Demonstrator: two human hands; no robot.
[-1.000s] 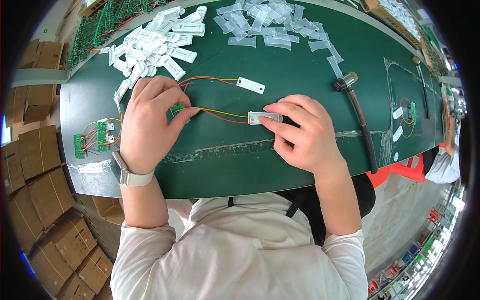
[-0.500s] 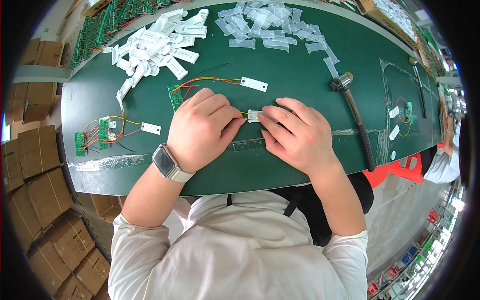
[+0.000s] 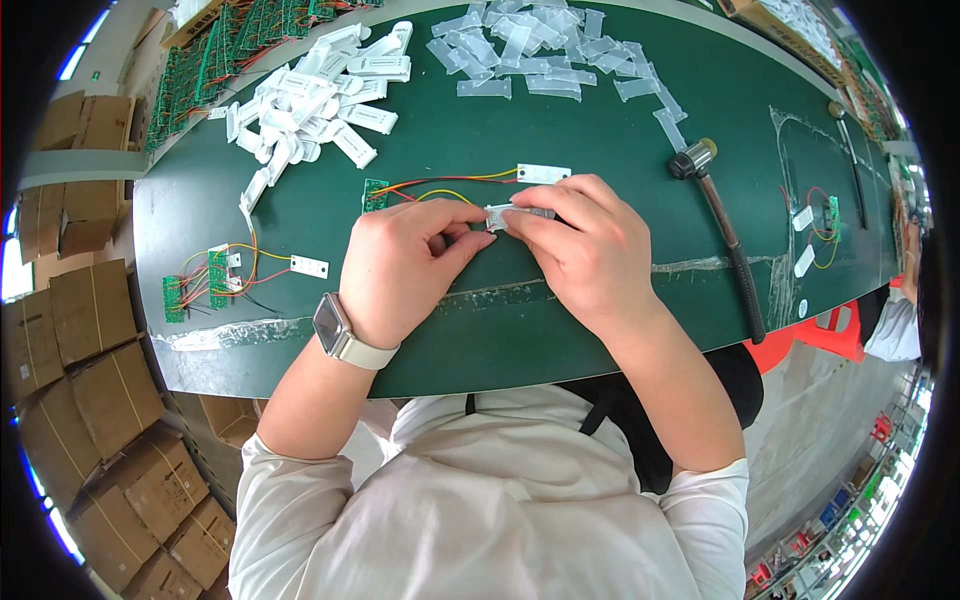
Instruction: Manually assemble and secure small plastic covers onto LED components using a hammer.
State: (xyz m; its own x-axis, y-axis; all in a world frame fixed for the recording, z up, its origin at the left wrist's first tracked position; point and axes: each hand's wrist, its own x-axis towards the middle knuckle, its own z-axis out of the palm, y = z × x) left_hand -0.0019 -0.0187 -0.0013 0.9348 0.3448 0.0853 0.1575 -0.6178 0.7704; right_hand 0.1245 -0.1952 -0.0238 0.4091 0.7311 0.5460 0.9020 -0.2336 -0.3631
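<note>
Green worktable (image 3: 600, 330); cardboard boxes (image 3: 90, 380) left, concrete floor (image 3: 820, 420) right.

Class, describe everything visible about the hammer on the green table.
The hammer lies flat on the green table, to the right of the right hand and apart from it. Its small head, metal-looking with a lighter end, points away from the person; the long, dark, slightly curved handle runs back toward the table's near edge. Nothing holds it.
</note>
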